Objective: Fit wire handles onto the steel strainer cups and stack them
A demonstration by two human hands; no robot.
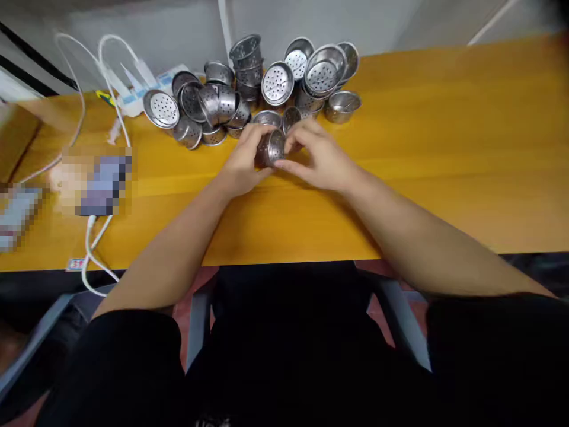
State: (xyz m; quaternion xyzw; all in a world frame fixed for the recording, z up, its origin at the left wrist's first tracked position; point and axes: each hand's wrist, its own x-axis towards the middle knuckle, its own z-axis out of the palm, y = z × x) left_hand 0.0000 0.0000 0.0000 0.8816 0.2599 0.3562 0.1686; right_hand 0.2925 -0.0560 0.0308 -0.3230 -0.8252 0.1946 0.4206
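Against a grey wall [186,35], the wooden tabletop [444,142] carries roughly twenty cups [278,86] and one power strip [132,105]. Left hand [243,160] and right hand [317,155] both clamp one more cup [269,149].

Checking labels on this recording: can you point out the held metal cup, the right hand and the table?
Held metal cup [276,147]: head view, on its perforated face.
Right hand [317,155]: head view, on its back.
Table [448,154]: head view, bare top.
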